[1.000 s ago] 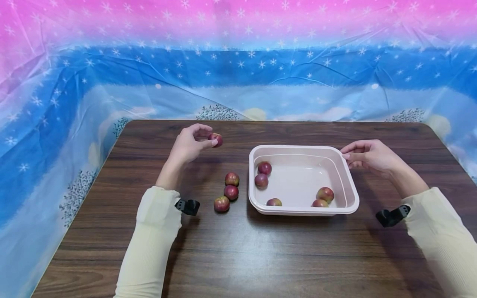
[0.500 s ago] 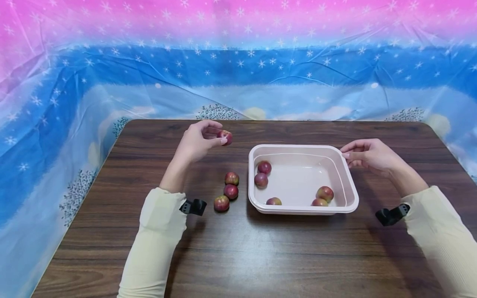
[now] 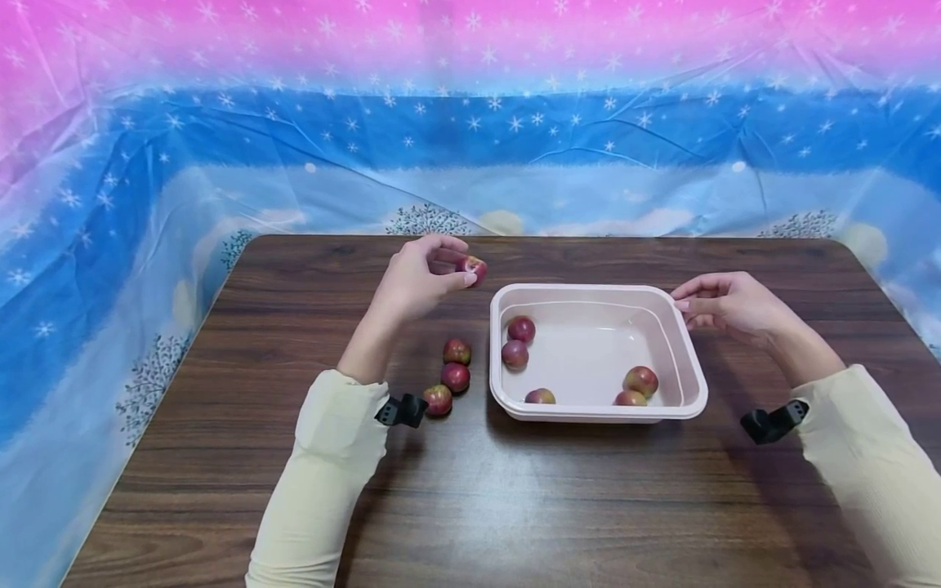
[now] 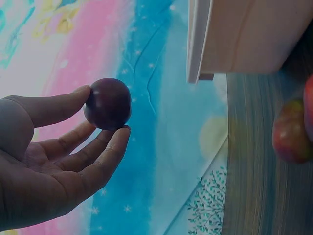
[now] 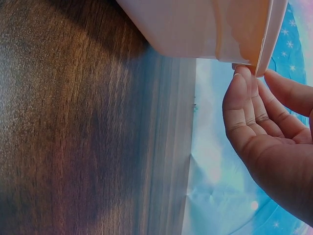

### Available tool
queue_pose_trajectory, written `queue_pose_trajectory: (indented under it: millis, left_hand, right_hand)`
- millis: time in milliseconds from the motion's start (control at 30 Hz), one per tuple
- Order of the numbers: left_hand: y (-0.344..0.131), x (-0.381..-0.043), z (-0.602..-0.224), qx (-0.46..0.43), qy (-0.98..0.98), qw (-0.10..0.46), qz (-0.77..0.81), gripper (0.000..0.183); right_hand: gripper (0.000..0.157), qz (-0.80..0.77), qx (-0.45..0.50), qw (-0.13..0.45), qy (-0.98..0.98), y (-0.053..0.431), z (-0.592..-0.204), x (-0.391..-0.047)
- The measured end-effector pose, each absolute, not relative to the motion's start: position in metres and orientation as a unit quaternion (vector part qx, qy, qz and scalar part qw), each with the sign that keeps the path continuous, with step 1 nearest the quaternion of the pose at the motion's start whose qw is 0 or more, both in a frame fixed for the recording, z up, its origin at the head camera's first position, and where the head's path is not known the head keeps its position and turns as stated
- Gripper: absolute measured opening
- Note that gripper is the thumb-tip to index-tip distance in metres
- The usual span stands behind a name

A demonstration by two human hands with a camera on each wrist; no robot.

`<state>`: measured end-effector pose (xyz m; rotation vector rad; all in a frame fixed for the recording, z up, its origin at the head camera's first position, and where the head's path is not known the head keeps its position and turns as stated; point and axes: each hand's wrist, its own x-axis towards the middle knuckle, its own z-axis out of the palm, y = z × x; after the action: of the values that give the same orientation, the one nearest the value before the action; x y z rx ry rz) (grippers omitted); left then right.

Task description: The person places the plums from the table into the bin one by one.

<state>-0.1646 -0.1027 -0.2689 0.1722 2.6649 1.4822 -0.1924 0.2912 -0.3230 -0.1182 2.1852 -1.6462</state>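
My left hand (image 3: 421, 282) pinches a small red apple (image 3: 474, 269) between thumb and fingertips, held in the air just left of the basin's far left corner. In the left wrist view this apple (image 4: 108, 104) looks dark and round, with the thumb on one side and fingers beneath. A pale pink plastic basin (image 3: 599, 414) stands on the table with several apples inside, two of them by its left wall (image 3: 521, 329). My right hand (image 3: 738, 306) pinches the basin's far right corner; the right wrist view shows thumb and fingers at the rim (image 5: 269, 46).
Three more apples (image 3: 456, 377) lie in a short row on the dark wooden table (image 3: 470, 506), left of the basin and beside the left wrist's black camera strap (image 3: 402, 410). A snowflake-patterned cloth (image 3: 470, 122) hangs behind the table and along its sides.
My left hand has carried its apple to the right, from above the table's left part to close by the basin. The right hand and the basin have stayed in place.
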Motion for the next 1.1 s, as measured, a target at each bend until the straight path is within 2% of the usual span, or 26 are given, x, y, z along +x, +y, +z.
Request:
queue_pose_trajectory:
  millis: [700,1100]
  left_hand:
    - [-0.069,-0.155,-0.272,0.093,0.877,0.081,0.464,0.033]
    - [-0.065,-0.154,-0.277,0.113,0.875,0.081,0.464,0.033]
  right_hand:
    - [0.009,-0.597,-0.053,0.200,0.775,0.293,-0.324,-0.193]
    - [0.013,-0.573,-0.050,0.197,0.794,0.291,-0.322,-0.191]
